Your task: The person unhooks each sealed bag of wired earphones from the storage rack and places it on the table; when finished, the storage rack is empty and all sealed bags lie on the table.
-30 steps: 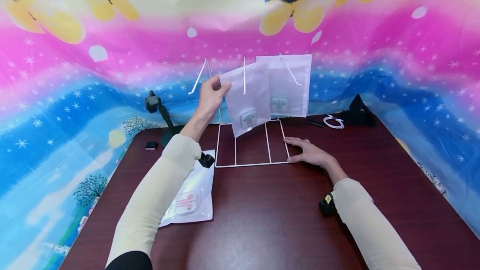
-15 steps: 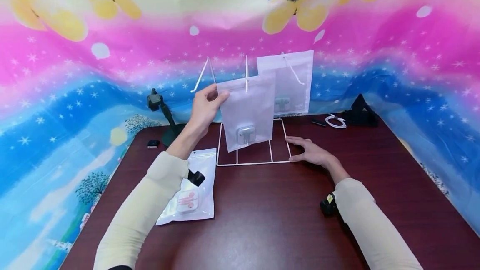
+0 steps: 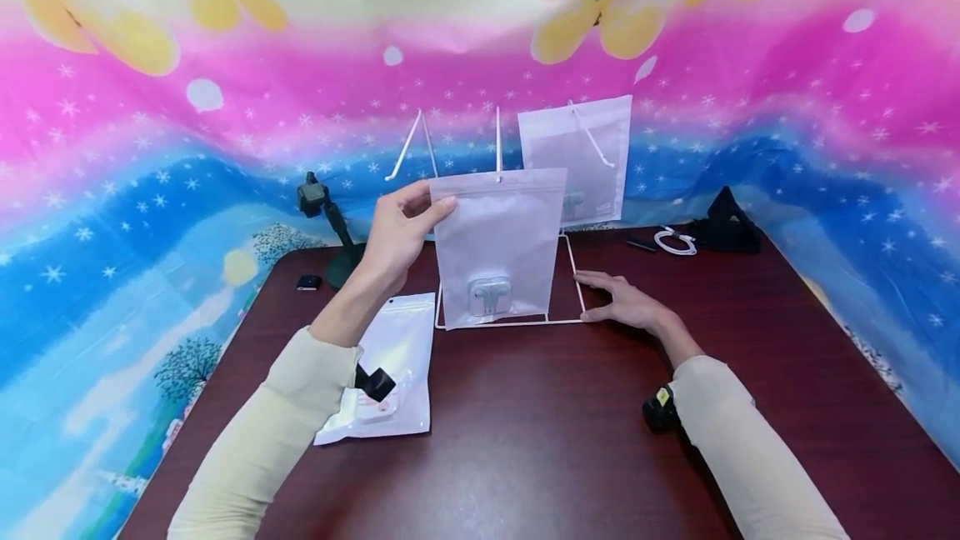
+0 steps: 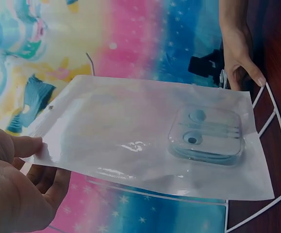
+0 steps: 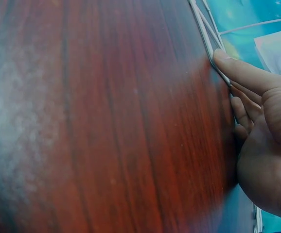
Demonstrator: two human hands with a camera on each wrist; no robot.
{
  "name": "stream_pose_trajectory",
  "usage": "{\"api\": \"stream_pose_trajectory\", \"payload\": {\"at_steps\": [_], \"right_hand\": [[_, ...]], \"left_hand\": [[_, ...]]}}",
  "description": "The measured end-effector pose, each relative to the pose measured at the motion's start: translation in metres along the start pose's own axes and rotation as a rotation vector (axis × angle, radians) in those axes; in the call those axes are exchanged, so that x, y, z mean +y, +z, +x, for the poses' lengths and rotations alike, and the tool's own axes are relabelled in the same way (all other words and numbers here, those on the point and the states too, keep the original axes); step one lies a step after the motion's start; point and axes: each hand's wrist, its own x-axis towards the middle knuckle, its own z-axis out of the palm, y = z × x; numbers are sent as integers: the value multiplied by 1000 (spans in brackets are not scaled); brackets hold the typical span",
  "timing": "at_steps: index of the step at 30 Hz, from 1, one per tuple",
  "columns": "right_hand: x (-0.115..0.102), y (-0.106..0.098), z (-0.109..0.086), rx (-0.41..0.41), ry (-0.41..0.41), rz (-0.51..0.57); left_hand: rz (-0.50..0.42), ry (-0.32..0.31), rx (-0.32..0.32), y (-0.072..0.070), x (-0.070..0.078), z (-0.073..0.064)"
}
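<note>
My left hand (image 3: 401,227) pinches the upper left corner of a white zip bag (image 3: 498,240) between thumb and fingers. Through its front shows a clear case of wired earphones (image 3: 490,297), seen closer in the left wrist view. The bag hangs upright before a white wire display rack (image 3: 510,323). Its top edge meets the tip of the rack's middle hook (image 3: 498,140); whether the hook passes through the hole I cannot tell. With fingers extended, my right hand (image 3: 622,302) touches the right side of the rack's base, thumb at the front corner (image 5: 223,73).
Another bag (image 3: 577,157) hangs on the right hook. A third bag (image 3: 412,357) with pink earphones lies on the table left of the rack. A black stand (image 3: 341,248), a small black box (image 3: 308,282), a coiled white cable (image 3: 675,241) and a black holder (image 3: 727,227) stand farther back.
My left hand has drawn the bag toward me and downward, and the bag has straightened from its tilt. Its top has shifted out along the middle hook to the tip. My right hand stays put.
</note>
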Motion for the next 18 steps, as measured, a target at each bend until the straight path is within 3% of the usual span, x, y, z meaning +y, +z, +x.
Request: {"api": "stream_pose_trajectory", "payload": {"at_steps": [9, 18], "right_hand": [[1, 2, 2, 0, -6, 8], [2, 2, 2, 1, 2, 8]], "left_hand": [[-13, 35, -1, -10, 9, -16], [-22, 58, 62, -40, 6, -36]]}}
